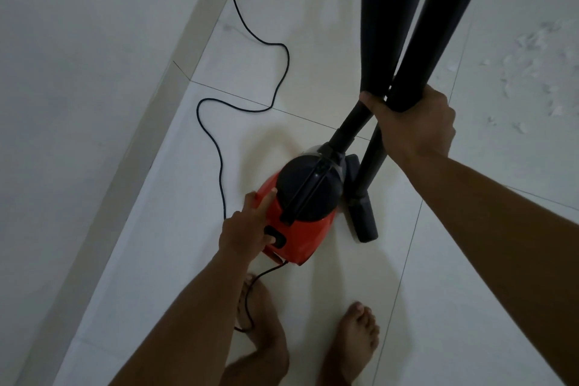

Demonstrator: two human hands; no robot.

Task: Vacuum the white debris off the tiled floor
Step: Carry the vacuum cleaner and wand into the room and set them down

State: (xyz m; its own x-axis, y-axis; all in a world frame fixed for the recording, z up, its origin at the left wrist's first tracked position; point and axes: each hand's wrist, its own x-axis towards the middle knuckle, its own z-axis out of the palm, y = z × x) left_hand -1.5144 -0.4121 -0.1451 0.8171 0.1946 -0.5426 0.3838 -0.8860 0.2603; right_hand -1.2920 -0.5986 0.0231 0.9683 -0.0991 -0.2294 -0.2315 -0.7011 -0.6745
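Note:
A red and black canister vacuum [302,207] sits on the pale tiled floor [438,260] in the middle of the view. My left hand [247,229] rests on its red side, fingers apart, thumb on the black switch [275,236]. My right hand [413,125] is closed around the black hose [382,19] and the black wand tube [369,163] together. The wand's floor nozzle [363,219] stands on the tile right of the canister. White debris [526,72] lies scattered on the floor at the right, beyond my right hand.
A black power cord [250,72] snakes along the floor from the top left to the canister's rear and passes by my bare left foot [266,323]. My right foot [357,338] is beside it. A white wall [78,72] with a skirting runs along the left.

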